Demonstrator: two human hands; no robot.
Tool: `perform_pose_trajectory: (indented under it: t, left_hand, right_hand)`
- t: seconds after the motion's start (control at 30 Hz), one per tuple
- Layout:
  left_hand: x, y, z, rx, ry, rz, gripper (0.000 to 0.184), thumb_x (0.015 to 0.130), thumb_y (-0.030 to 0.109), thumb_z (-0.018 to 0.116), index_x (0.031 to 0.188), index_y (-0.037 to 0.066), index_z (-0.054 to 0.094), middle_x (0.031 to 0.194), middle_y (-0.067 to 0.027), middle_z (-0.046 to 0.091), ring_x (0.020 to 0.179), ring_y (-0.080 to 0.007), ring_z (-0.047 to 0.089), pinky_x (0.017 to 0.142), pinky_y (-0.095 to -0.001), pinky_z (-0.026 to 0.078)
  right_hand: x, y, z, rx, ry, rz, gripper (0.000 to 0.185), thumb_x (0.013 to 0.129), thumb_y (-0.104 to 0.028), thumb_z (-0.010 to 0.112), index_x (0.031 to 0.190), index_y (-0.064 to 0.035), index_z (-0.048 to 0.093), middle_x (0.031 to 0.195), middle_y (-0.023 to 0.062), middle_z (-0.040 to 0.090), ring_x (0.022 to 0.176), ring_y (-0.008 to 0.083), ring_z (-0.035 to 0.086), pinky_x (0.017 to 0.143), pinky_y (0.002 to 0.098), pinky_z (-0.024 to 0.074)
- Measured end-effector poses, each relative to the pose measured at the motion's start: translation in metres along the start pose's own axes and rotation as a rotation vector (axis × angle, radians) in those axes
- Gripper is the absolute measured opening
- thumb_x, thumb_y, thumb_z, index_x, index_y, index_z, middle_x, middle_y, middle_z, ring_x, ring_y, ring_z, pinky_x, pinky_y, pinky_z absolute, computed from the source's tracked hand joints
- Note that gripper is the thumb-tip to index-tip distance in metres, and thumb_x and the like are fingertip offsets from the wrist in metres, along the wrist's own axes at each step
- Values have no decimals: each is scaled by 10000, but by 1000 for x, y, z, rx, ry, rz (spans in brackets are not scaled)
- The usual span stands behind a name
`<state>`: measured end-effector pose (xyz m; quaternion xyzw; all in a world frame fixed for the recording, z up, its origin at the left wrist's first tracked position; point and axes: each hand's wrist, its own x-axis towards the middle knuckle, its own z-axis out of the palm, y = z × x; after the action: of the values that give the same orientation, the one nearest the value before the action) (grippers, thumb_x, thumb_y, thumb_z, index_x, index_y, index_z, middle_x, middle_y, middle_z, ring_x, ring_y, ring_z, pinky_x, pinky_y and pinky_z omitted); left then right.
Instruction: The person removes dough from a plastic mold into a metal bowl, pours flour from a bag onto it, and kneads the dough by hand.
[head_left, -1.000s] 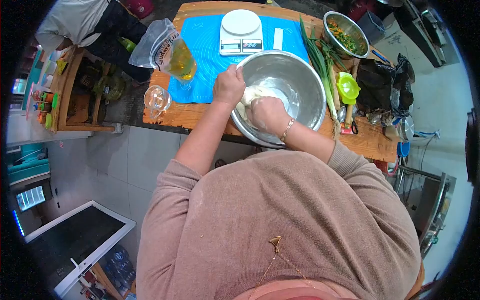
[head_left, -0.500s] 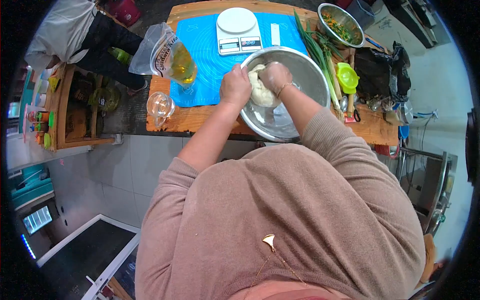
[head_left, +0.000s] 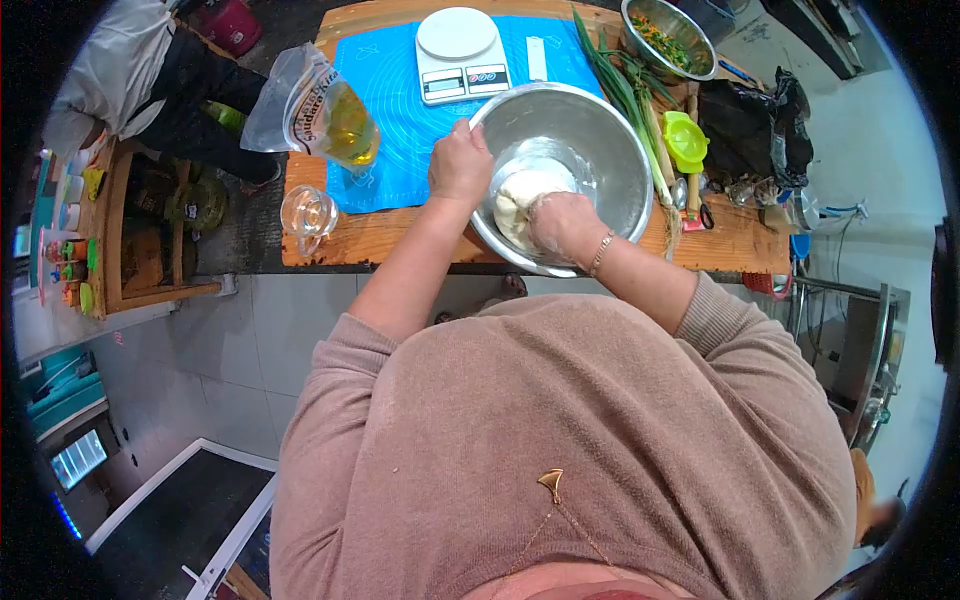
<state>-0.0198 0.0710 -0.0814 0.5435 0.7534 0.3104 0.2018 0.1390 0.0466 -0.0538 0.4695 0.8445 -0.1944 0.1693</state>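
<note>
A lump of pale dough [head_left: 514,208] lies in the near left part of a large steel mixing bowl [head_left: 625,150]. My right hand [head_left: 566,226] is inside the bowl with its fingers curled into the dough; the fingertips are hidden. At the bowl's left rim, my left hand [head_left: 461,165] is closed on the edge, thumb upward. Whitish smears mark the bowl's inner wall behind the dough. Beneath the bowl, a blue mat [head_left: 400,120] covers part of the wooden table.
Behind the bowl stands a white kitchen scale [head_left: 463,60]. An oil pouch [head_left: 345,125] and a glass cup [head_left: 309,214] are on the left. Spring onions [head_left: 625,85], a green juicer [head_left: 685,142] and a bowl of chopped vegetables [head_left: 668,40] sit right. Another person [head_left: 150,75] stands at left.
My right hand has moved toward me, and the dough now sits lower in the bowl, nearer its front left wall. My left hand stays at the left rim. The view has shifted slightly.
</note>
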Motion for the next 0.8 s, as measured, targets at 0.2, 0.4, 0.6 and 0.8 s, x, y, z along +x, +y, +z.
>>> perform_pose_trajectory:
  t: [0.2, 0.4, 0.6, 0.8]
  left_hand:
    - [0, -3, 1, -5, 14, 23, 300, 941, 244, 442, 923, -23, 577, 801, -276, 630, 774, -448, 613, 697, -513, 486]
    - [-4, -1, 2, 22, 53, 46, 301, 937, 244, 447, 929, -26, 581, 812, -281, 629, 779, -446, 614, 694, -508, 488]
    - [-4, -2, 4, 29, 86, 46, 302, 934, 252, 443, 939, -12, 588, 819, -277, 632, 779, -452, 611, 702, -513, 488]
    - [-3, -2, 7, 87, 70, -30, 320, 930, 288, 449, 932, 5, 598, 826, -273, 634, 792, -455, 607, 718, -523, 480]
  right_hand:
    - [54, -12, 14, 35, 161, 71, 244, 804, -220, 525, 827, -75, 721, 844, 140, 694, 810, 288, 680, 710, 398, 529]
    - [94, 16, 6, 63, 234, 112, 256, 795, -225, 538, 895, -67, 714, 945, 160, 685, 885, 299, 669, 765, 395, 524]
    - [111, 46, -2, 378, 269, 199, 306, 783, -262, 572, 942, -34, 699, 957, 176, 665, 913, 319, 633, 821, 379, 497]
    - [69, 78, -32, 907, -217, -161, 280, 814, -231, 646, 710, 28, 633, 639, 58, 590, 522, 125, 530, 503, 283, 447]
